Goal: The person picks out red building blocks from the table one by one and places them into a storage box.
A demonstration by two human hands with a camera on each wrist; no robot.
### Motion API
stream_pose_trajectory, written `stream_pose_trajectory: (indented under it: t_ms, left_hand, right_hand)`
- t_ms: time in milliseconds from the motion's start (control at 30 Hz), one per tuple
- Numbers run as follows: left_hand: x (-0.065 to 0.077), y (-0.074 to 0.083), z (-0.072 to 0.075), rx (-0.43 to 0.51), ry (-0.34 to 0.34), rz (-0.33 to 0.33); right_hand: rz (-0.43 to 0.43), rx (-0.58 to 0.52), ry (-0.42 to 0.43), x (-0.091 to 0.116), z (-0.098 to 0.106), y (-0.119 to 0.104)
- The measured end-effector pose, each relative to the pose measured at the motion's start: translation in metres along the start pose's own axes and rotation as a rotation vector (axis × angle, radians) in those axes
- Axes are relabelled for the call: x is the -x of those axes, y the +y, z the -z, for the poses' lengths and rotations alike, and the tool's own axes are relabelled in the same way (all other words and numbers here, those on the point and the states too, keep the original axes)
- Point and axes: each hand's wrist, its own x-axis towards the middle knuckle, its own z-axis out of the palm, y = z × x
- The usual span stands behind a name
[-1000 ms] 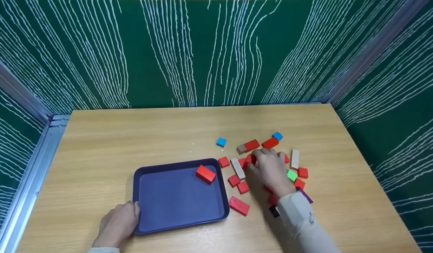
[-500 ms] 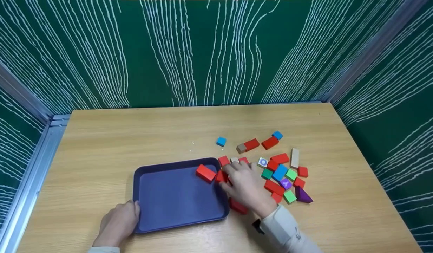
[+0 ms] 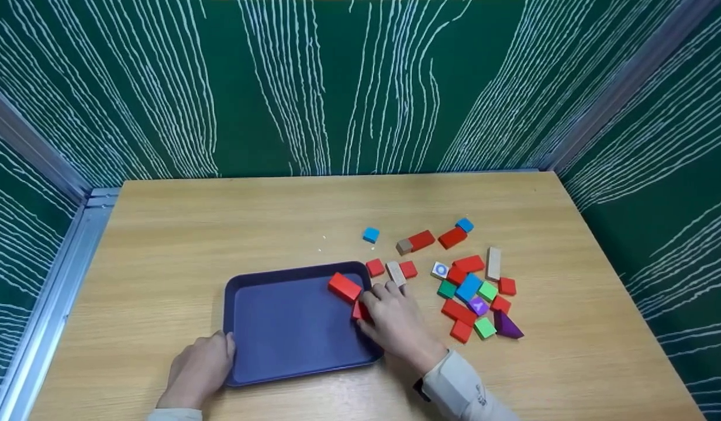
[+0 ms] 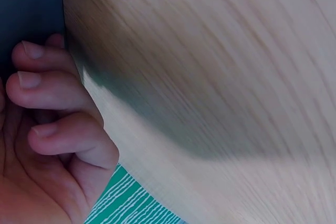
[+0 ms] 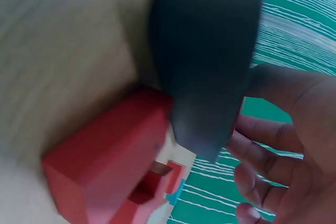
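Wooden table, left hand gripping tray, right hand pinching red block, now inside tray

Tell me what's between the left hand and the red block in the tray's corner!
In the head view, just the navy tray: its left edge, then bare floor up to the red block.

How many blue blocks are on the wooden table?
3: a small blue cube beyond the navy rectangular tray, another touching a red rectangular block, a larger blue block beside a light green cube. The right hand may hide more.
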Motion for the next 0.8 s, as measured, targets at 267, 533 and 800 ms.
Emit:
stream_pose_trajectory:
  t_ms: [267,533,800]
  left_hand:
    - [0.001,0.004,0.000,0.013,-0.014,-0.015]
    - [0.001,0.004,0.000,-0.009,-0.009,-0.013]
    - [0.000,0.000,0.003,-0.011,-0.051,0.014]
  right_hand:
    - [0.026,0.044,0.035,0.004,-0.005,0.000]
    - [0.046,-0.016,0.093,0.008,0.002,0.005]
    - [-0.009,-0.062,0.114,0.023,0.010,0.018]
